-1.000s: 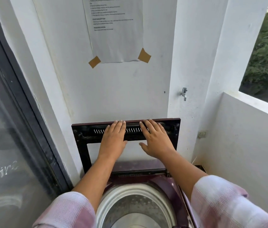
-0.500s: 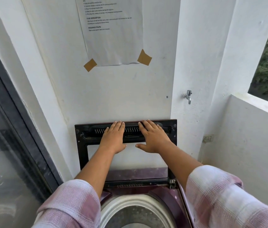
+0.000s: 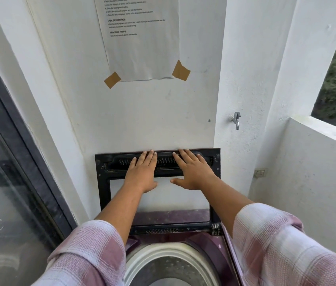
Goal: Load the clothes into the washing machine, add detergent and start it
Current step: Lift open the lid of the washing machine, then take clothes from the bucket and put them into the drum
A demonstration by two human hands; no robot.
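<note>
Pressing flat on the upright lid [image 3: 102,182], the left hand [image 3: 142,174] and right hand [image 3: 194,173] lie side by side, fingers [image 3: 152,156] straight, holding nothing. Lid stands against the wall [image 3: 152,116], long top edge running left to right, inner face toward us. Washing machine [image 3: 210,242] sits below, drum [image 3: 163,252] opening upward.

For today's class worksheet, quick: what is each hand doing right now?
Left hand: open, flat against the raised black-framed glass washing-machine lid.
Right hand: open, flat against the same lid.
</note>
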